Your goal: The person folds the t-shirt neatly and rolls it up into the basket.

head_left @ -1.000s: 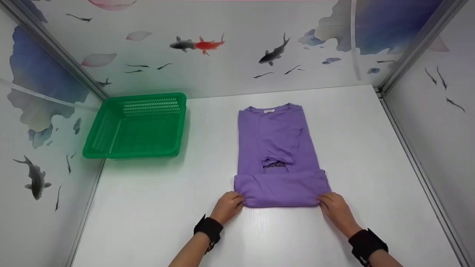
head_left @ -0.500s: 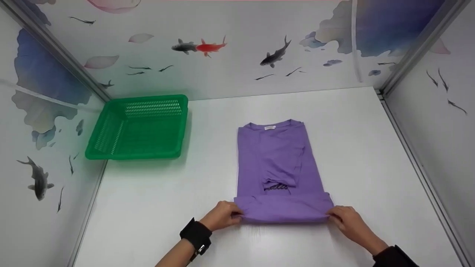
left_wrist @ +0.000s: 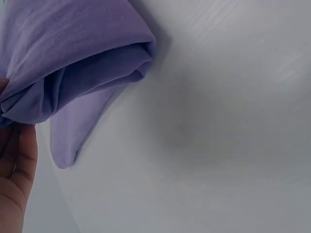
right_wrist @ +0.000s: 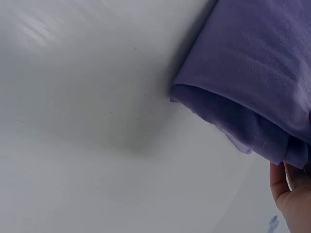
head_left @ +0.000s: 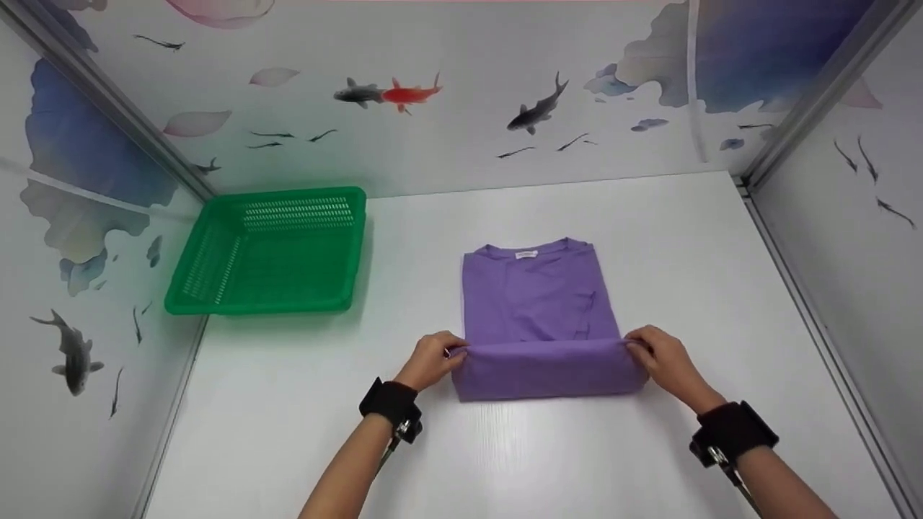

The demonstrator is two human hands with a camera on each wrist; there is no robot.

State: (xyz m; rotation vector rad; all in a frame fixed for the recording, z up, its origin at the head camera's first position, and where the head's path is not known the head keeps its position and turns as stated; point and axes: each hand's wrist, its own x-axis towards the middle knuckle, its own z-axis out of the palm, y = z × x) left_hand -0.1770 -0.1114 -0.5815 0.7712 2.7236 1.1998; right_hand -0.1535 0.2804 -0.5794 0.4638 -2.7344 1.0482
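A purple T-shirt (head_left: pixel 533 303) lies on the white table with its collar toward the back wall. Its lower part is turned up into a wide folded band across the front. At the band's left upper corner my left hand (head_left: pixel 430 360) pinches the cloth between thumb and fingers. My right hand (head_left: pixel 667 364) pinches the opposite corner the same way. In the left wrist view, layered purple cloth (left_wrist: pixel 77 43) hangs from the fingertips, slightly off the table. The right wrist view shows the other end of the fold (right_wrist: pixel 252 73), with the fingertips partly hidden behind it.
A green plastic basket (head_left: pixel 346 288) with slotted sides stands at the back left, against the walls. White panels printed with fish and petals enclose the table (head_left: pixel 505 461) at the back and both sides. Each wrist wears a black strap (head_left: pixel 734 432).
The shirt first slid toward me in both hands. Since then the hands have moved away from me, raising the folded band and turning it over toward the collar, covering the dark print.
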